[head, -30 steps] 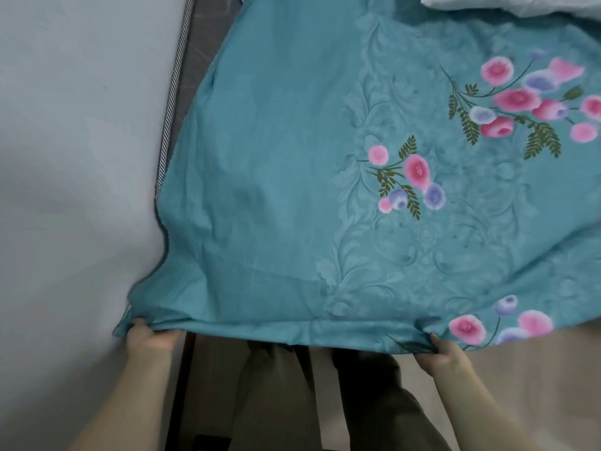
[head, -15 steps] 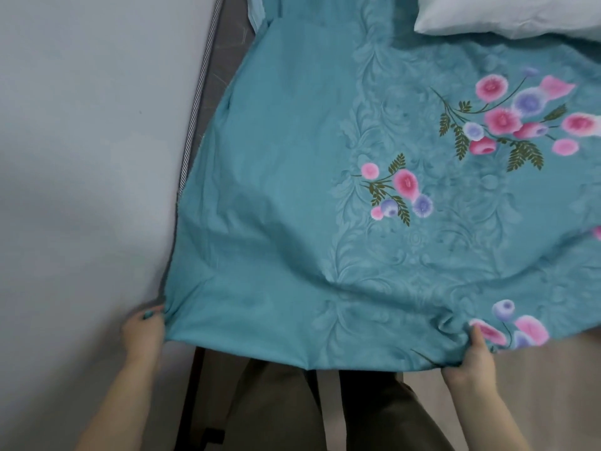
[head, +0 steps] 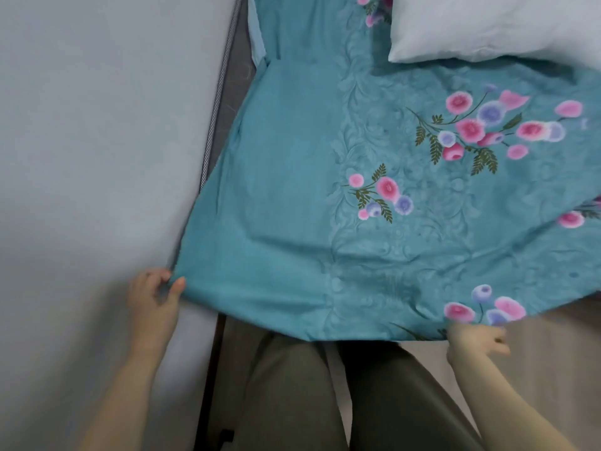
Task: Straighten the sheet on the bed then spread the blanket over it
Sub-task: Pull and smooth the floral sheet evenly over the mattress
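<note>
Fingers and thumb of the left hand are pinching the near corner of the teal flower sheet, right by the wall. The right hand is sitting at the sheet's near edge, but it is too blurry to tell if it is holding on. The sheet is lying over the bed, with its near edge hanging off toward the person. A strip of grey mattress is showing along the wall. If one hand is pulling harder than the other, I think the sheet could be going crooked, bunching up, or sliding out from under the white pillow. No blanket is showing.
</note>
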Available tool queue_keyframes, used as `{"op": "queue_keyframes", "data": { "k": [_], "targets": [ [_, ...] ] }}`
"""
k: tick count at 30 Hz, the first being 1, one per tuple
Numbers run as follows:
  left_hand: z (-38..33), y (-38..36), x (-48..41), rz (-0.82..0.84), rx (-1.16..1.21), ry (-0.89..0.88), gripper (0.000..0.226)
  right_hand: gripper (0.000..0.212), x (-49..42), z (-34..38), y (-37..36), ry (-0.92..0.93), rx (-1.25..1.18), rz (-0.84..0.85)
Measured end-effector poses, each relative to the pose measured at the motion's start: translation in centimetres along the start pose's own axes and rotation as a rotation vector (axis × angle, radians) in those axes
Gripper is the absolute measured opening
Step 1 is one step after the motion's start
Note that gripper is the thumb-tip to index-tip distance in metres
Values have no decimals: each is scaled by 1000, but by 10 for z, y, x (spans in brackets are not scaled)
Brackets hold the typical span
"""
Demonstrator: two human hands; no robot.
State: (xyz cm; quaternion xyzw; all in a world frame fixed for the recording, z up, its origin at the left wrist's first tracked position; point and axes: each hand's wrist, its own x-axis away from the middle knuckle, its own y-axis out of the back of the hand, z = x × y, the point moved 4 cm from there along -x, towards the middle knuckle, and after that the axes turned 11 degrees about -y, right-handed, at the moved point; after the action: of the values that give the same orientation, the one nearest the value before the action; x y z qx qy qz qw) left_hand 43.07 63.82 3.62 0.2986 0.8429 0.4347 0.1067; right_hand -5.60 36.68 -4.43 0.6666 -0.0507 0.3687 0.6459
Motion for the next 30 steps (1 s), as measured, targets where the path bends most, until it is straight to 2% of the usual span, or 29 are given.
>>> {"op": "queue_keyframes", "data": {
  "k": [2, 5, 7, 9, 12, 15, 17, 18, 20, 23, 26, 28, 30],
  "targets": [
    [-20, 15, -7, -4, 236, 24, 17, 79, 31, 20, -3, 349, 103, -21],
    [-56, 37, -23, -19, 351, -28, 17, 89, 97, 43, -28, 921, 471, 157],
    [-78, 51, -40, -79, 445, -42, 14, 88, 134, 52, -43, 1137, 698, 203],
    [-99, 64, -58, -121, 547, -52, 16, 90, 157, 61, -50, 1230, 800, 142],
    [-124, 82, -84, -156, 631, -64, 12, 83, 164, 82, -48, 1139, 765, 89],
    [-141, 97, -102, -213, 694, -62, 6, 63, 152, 103, -34, 965, 727, 221],
    [-148, 105, -110, -226, 738, -46, 3, 36, 145, 113, -21, 931, 708, 312],
    [-151, 109, -113, -226, 769, -44, 2, 29, 141, 117, -13, 911, 675, 349],
    [-159, 118, -117, -216, 813, -64, 5, 35, 133, 124, 6, 869, 607, 357],
    [-167, 134, -124, -180, 790, -96, 14, 39, 122, 132, 34, 893, 713, 232],
    [-171, 142, -132, -121, 716, -121, 20, 25, 120, 143, 66, 945, 781, 76],
    [-175, 143, -138, -80, 665, -147, 21, 23, 123, 157, 89, 998, 672, -59],
    [-182, 145, -147, -69, 626, -154, 22, 17, 130, 176, 111, 973, 480, -115]
  ]
}}
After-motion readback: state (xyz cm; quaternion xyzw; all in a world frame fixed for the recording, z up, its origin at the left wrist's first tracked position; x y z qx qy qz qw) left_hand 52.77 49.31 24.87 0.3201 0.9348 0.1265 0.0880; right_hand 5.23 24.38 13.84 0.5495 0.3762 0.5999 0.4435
